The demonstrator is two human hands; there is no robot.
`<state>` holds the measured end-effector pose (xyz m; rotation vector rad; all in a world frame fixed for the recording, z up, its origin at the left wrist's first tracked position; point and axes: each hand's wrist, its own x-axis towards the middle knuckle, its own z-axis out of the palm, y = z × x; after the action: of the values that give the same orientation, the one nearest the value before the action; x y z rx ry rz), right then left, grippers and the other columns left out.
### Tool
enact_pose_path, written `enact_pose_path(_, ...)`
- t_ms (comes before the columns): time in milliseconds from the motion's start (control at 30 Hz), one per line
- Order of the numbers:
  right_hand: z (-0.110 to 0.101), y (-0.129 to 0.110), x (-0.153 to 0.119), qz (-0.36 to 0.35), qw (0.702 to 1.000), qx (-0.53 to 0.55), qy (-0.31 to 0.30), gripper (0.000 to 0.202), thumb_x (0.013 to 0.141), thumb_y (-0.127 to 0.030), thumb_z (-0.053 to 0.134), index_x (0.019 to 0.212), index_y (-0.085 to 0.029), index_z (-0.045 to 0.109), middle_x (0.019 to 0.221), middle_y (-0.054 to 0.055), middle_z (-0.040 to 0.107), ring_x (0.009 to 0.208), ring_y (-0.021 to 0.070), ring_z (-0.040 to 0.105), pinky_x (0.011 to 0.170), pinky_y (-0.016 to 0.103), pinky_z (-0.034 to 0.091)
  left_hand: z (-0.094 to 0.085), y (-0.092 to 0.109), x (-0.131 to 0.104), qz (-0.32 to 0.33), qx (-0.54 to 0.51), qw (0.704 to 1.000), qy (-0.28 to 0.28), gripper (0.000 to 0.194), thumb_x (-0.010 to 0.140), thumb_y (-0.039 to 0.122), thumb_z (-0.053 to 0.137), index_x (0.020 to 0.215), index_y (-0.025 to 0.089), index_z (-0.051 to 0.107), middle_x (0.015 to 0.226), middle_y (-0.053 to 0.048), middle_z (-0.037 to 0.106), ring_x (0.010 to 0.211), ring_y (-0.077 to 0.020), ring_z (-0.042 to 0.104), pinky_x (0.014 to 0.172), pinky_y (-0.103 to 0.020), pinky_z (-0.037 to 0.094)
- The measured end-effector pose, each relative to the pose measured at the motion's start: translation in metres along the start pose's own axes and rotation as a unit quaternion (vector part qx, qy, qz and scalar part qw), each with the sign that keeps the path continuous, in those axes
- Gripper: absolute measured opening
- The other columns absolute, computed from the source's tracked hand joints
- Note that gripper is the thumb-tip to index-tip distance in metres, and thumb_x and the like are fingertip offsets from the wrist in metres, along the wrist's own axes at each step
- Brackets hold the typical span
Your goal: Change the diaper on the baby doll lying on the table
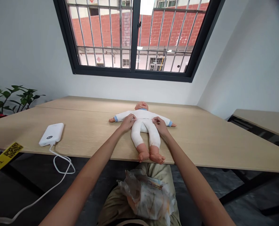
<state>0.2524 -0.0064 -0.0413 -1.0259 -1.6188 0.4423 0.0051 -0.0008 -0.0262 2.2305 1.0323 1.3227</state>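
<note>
A baby doll [142, 115] lies on its back on the table, head toward the window and bare feet at the near edge. Its white top [145, 114] has blue cuffs and a blue collar, and its arms are spread wide. White pants [136, 134] cover the legs down to the shins. With fingers pinched, my left hand [128, 122] grips the waist of the pants on the left side. On the opposite side of the waist, my right hand [160, 124] pinches the cloth too. A thin line runs across the waist between both hands.
On the left of the wooden table [87, 128] lies a white power bank [52, 134] with its cable [63, 172] hanging off the edge. A crumpled translucent plastic bag [151, 197] rests on my lap. Leafy plant [12, 99] at far left; barred window [132, 73] behind.
</note>
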Motion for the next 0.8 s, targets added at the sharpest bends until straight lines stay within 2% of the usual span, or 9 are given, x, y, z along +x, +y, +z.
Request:
enact_pose_path(167,0.001,-0.005,-0.003,0.027,0.999,0.028,-0.027,0.027,0.079,-0.042,0.058,0.084,-0.018,0.067,0.092,0.007,0.070,0.084,0.0204,0.060,0.082,0.035,0.047,-0.001,0.006,-0.001,-0.050,-0.040,0.998,-0.002,0.012,0.083,0.028,0.058,0.083,0.016,0.062,0.091,-0.004,0.065,0.077,-0.0165,0.059,0.064,-0.026,0.048)
enact_pose_path(300,0.001,-0.008,-0.005,0.042,0.998,0.023,-0.041,0.027,0.075,-0.043,0.067,0.088,-0.019,0.072,0.096,0.008,0.071,0.089,0.0222,0.062,0.083,0.036,0.049,0.000,0.006,0.000,-0.070,-0.076,0.995,-0.007,0.017,0.076,0.030,0.068,0.082,0.014,0.067,0.093,-0.006,0.066,0.064,-0.0135,0.057,0.053,-0.024,0.045)
enact_pose_path(467,0.000,0.001,-0.003,0.019,0.998,-0.021,-0.048,0.024,0.073,-0.041,0.069,0.079,-0.019,0.073,0.087,0.008,0.070,0.084,0.0229,0.062,0.082,0.038,0.049,0.006,0.001,0.001,-0.051,-0.062,0.997,-0.017,0.009,0.076,0.023,0.066,0.074,0.014,0.066,0.082,-0.004,0.068,0.076,-0.0172,0.061,0.068,-0.027,0.049)
enact_pose_path(567,0.000,0.007,-0.001,0.002,0.998,-0.048,-0.047,0.023,0.076,-0.040,0.066,0.080,-0.018,0.071,0.088,0.008,0.070,0.082,0.0217,0.061,0.082,0.038,0.048,0.008,-0.001,0.000,-0.027,-0.062,0.998,-0.020,0.010,0.080,0.023,0.061,0.077,0.015,0.064,0.083,-0.004,0.068,0.082,-0.0182,0.062,0.075,-0.029,0.049)
enact_pose_path(700,0.001,0.010,0.001,-0.009,0.998,-0.054,-0.032,0.023,0.079,-0.040,0.060,0.080,-0.018,0.068,0.088,0.008,0.068,0.083,0.0215,0.060,0.080,0.038,0.047,0.008,0.000,-0.001,-0.047,-0.066,0.997,-0.005,0.011,0.082,0.025,0.060,0.082,0.015,0.063,0.088,-0.005,0.067,0.082,-0.0178,0.061,0.070,-0.028,0.049)
enact_pose_path(800,0.002,0.011,0.001,-0.016,0.999,-0.049,-0.010,0.023,0.080,-0.041,0.057,0.079,-0.019,0.064,0.088,0.007,0.066,0.083,0.0215,0.059,0.079,0.037,0.046,0.005,-0.001,0.000,-0.063,-0.074,0.995,0.005,0.016,0.079,0.026,0.065,0.091,0.015,0.066,0.100,-0.007,0.067,0.084,-0.0185,0.062,0.065,-0.027,0.049)
